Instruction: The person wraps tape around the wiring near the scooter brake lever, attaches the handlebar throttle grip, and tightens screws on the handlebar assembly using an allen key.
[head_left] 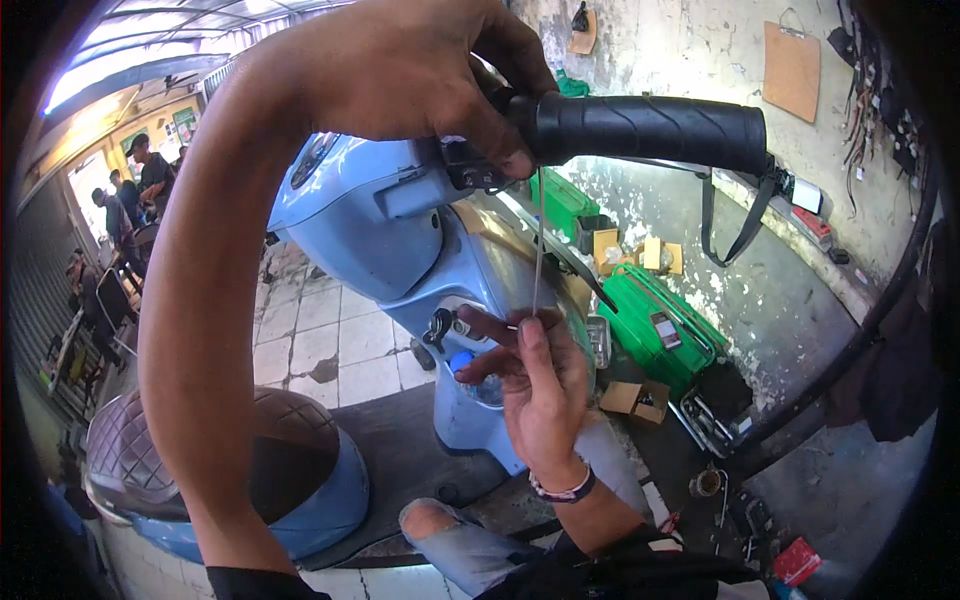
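Note:
A light blue scooter [365,235] stands before me, with a black ribbed handlebar grip [650,130] at the top. My left hand [440,80] reaches over the handlebar, its thumb and fingers closed round the black switch housing [470,168] at the grip's inner end. A thin, pale cable [541,240] hangs taut from beside that thumb. Lower down, my right hand [545,385] pinches the cable's lower end between thumb and fingers, in front of the scooter's key area [445,325]. My left fingertips are partly hidden behind the handlebar.
The dark quilted seat [270,440] lies at the left, and the black floorboard [410,445] below my hands. Right of the scooter are a green metal case [650,320] with a phone [665,330] on it, an opened cardboard box [635,400] and loose tools. Several people stand far left.

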